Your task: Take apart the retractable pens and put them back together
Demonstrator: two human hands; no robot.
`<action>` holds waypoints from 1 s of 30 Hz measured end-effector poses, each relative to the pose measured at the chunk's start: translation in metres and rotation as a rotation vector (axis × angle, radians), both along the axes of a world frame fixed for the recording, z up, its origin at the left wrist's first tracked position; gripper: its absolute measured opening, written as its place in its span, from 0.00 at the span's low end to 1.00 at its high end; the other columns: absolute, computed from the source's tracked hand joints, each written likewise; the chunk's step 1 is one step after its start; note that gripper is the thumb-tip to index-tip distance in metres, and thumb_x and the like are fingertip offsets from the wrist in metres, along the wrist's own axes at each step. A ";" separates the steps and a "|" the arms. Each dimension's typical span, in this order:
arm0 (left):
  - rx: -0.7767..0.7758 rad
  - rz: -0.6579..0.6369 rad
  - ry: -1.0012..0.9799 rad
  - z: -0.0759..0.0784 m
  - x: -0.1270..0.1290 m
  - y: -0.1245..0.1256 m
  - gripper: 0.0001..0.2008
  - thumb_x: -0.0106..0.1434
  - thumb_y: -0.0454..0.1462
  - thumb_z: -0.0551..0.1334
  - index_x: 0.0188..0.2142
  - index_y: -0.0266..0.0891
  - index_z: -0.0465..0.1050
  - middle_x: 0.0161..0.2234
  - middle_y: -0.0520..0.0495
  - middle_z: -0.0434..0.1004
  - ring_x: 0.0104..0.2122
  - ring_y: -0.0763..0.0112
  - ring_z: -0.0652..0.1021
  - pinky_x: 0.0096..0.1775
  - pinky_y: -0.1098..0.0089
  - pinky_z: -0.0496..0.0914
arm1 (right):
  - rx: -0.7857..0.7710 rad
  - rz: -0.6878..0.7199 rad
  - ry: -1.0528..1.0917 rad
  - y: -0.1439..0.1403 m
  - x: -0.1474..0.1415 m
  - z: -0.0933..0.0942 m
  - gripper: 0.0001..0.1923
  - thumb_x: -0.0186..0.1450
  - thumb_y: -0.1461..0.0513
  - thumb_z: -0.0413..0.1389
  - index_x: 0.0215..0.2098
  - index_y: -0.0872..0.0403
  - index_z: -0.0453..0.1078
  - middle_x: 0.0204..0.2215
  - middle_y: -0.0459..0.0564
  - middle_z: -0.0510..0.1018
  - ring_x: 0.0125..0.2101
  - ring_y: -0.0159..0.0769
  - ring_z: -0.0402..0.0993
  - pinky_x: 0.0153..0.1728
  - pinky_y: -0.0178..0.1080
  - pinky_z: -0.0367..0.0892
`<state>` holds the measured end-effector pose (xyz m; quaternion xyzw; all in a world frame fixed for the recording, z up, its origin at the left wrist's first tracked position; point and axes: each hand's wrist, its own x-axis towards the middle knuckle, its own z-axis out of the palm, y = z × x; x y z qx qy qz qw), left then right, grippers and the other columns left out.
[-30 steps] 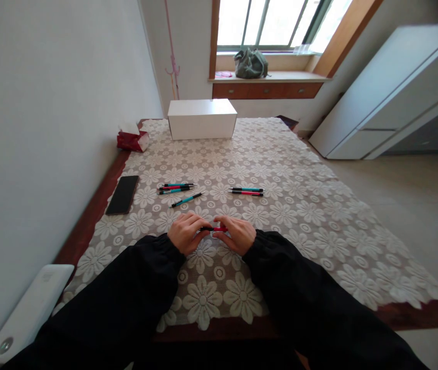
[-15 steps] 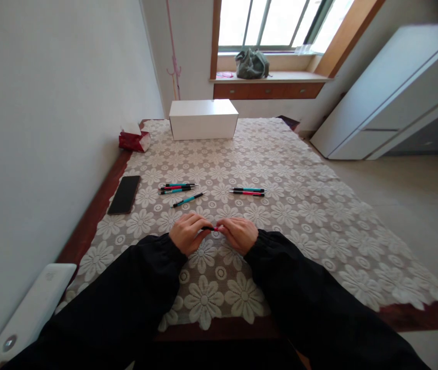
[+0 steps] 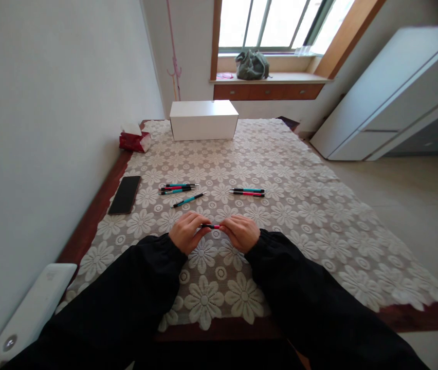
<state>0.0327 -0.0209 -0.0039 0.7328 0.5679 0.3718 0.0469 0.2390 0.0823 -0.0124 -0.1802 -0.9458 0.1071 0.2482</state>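
Note:
Between my two hands, low over the table's near side, is a black and red pen. My left hand pinches its black end between thumb and fingers. At the red end, my right hand is closed on it, and the fingers hide both tips. Beyond my left hand lies a loose group of pens, teal and black or red and black, with one teal pen apart and slanted. Farther right, a teal pen and a red pen lie side by side.
A black phone lies at the left edge of the lace tablecloth. Toward the back are a white box and a red tissue pack. A white device stands by the wall at lower left.
My right hand has shifted slightly right, and more of the pen's red part shows between my hands. The pens on the table lie as before.

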 end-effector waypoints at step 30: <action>-0.089 0.161 0.040 -0.006 -0.008 0.006 0.13 0.68 0.44 0.59 0.46 0.40 0.73 0.43 0.43 0.80 0.46 0.57 0.76 0.50 0.57 0.70 | -0.013 -0.123 -0.110 0.030 0.013 -0.003 0.07 0.69 0.63 0.52 0.42 0.51 0.72 0.37 0.50 0.80 0.39 0.40 0.72 0.41 0.41 0.63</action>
